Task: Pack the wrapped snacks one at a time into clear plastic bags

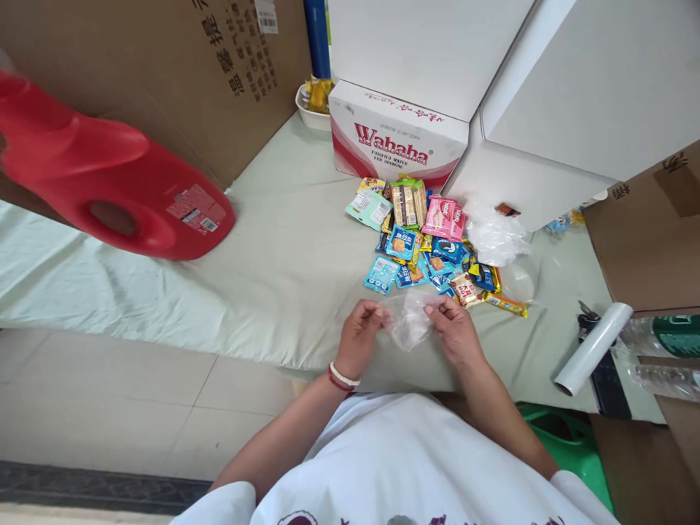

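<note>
My left hand (361, 332) and my right hand (453, 328) both pinch a small clear plastic bag (410, 321) between them, over the front part of a pale green sheet (284, 255). The left hand's wrist carries red and white bracelets. Just beyond the bag lies a pile of small snack packets (429, 244) in blue, pink, yellow and green wrappers. The fingers of both hands are closed on the bag's edges.
A red jug (109, 186) lies at the left. A Wahaha carton (397, 138) and white boxes (574, 109) stand behind the pile. Crumpled clear bags (495, 237), a white roll (593, 348), bottles (664, 335), a bowl (314, 102) and brown cardboard (180, 65) surround the sheet.
</note>
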`<state>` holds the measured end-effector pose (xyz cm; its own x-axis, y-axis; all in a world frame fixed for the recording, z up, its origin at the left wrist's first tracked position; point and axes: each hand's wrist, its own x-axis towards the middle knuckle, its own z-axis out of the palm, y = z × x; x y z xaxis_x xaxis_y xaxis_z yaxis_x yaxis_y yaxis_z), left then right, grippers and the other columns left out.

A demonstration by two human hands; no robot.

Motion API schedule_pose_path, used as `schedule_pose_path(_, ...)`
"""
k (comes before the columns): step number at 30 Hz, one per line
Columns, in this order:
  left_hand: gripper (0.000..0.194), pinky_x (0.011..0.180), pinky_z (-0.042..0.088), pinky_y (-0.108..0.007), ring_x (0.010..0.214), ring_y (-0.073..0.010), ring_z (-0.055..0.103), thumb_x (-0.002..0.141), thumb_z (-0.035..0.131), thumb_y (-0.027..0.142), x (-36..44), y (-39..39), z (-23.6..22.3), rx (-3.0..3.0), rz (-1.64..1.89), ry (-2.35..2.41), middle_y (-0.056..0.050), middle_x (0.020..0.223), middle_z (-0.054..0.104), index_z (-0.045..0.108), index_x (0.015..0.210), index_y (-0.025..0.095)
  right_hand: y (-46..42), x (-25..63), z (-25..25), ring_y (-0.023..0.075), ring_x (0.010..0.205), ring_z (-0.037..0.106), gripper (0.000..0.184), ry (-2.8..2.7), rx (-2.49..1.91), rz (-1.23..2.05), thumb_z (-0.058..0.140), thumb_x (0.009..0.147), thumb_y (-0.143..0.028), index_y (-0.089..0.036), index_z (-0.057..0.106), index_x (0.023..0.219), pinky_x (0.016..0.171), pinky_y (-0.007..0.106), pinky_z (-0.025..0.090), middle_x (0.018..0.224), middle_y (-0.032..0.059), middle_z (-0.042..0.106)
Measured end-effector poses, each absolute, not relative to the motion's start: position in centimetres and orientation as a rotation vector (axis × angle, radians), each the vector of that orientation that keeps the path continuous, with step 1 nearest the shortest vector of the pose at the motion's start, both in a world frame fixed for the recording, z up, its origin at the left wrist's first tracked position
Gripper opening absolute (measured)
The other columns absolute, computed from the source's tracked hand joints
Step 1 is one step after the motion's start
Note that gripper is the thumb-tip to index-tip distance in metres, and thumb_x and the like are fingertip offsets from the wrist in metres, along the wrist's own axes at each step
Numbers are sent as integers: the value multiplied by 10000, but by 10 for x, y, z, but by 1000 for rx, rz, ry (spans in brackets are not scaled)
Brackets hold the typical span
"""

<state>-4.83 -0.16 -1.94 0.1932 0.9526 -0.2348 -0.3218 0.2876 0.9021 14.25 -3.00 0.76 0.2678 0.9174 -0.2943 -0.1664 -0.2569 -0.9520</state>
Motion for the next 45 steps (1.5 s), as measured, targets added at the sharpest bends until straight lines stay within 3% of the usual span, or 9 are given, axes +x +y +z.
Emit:
schedule_pose_path(6,385,828,566,-330,872,-158,705,703,878,356,-57,11,-21,322,1019,827,-23,960,708,555,833,191,-39,154,2,66,496,312,339,-625,-1378,1277,882,693,-443,-223,659,824,424,208,241,671,-50,516)
schedule_pose_path(10,286,578,448,-190,625,-67,557,593,706,57,-54,16,-23,155,1004,778,23,773,613,583,823,173,-43,150,-2,70,508,341,333,-633,-1352,1256,869,723,-445,-230,641,835,435,206,267,677,-57,492)
schedule_pose_path(19,498,555,398,-188,625,-60,439,501,694,72,-53,20,2,405,989,792,49,769,497,657,986,181,-65,162,-4,76,520,376,329,-457,-1353,1120,857,748,-438,-254,609,860,445,207,313,759,-36,571)
schedule_pose_path(24,438,417,189,-160,446,-26,285,632,853,335,-44,29,-3,291,981,997,125,578,350,461,785,214,-110,181,-5,102,477,354,339,-644,-1634,1346,795,789,-544,-241,642,806,407,233,247,708,2,619)
schedule_pose_path(28,569,386,131,-156,397,-17,243,671,843,506,-33,27,4,183,902,923,135,528,302,351,730,226,-124,185,18,167,566,469,301,-978,-1800,1066,724,856,-556,-260,678,824,509,292,385,670,6,583)
schedule_pose_path(31,580,383,125,-150,396,-17,240,680,829,598,-20,13,14,259,878,909,132,536,305,393,754,222,-105,167,38,250,825,601,255,-1246,-1709,724,752,850,-499,-317,699,1021,757,393,514,929,53,667)
schedule_pose_path(35,588,381,157,-156,410,-25,262,727,731,744,-11,-10,24,459,789,868,105,578,379,515,842,209,-58,138,40,340,1249,534,401,-1514,-1607,521,804,800,-482,-328,701,1157,1076,521,425,1314,103,619)
schedule_pose_path(38,635,376,144,-165,412,-26,221,756,663,796,-22,-18,26,537,703,831,98,591,374,594,955,197,-32,139,36,273,1118,620,184,-1504,-1461,807,656,932,-430,-283,725,1019,1005,455,476,1135,76,693)
schedule_pose_path(45,589,372,113,-191,428,-32,166,806,693,706,-81,-19,25,628,379,733,102,588,325,647,1055,174,-8,188,67,130,600,588,363,-1336,-1307,1579,763,838,-539,-194,649,838,599,261,490,692,-18,627)
